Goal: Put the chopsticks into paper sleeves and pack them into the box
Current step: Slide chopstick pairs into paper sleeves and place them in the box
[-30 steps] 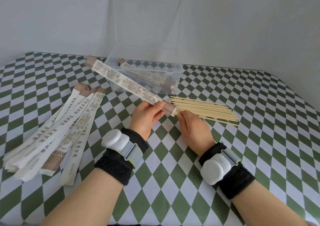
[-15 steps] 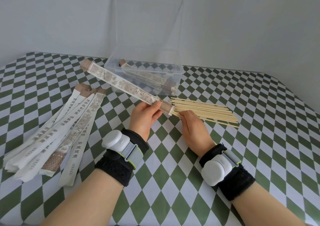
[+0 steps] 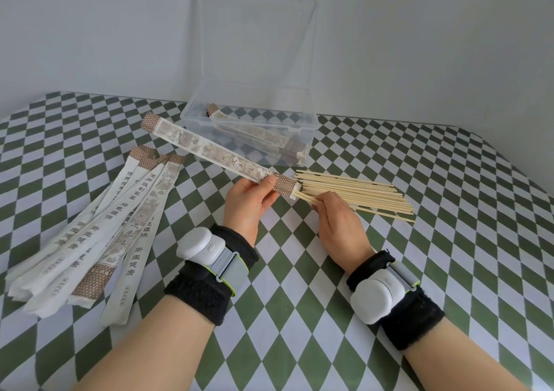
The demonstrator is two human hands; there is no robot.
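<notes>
My left hand [image 3: 247, 203] pinches a long paper sleeve [image 3: 209, 151] near its brown patterned open end, the sleeve slanting up to the left above the table. My right hand [image 3: 337, 221] grips a pair of bamboo chopsticks [image 3: 305, 198] whose tips enter that open end. A pile of loose chopsticks [image 3: 359, 194] lies on the cloth just beyond my right hand. The clear plastic box [image 3: 251, 112] stands behind with its lid upright. Inside it lie sleeved chopsticks [image 3: 257, 134].
Several empty paper sleeves [image 3: 99, 235] are fanned out on the left of the green and white checked tablecloth [image 3: 299, 300]. A pale wall rises right behind the box. Both wrists wear black bands with white devices.
The sleeve has lifted and shifted slightly left in my left hand. My right hand has picked up a pair of chopsticks and brought their tips into the sleeve's open end.
</notes>
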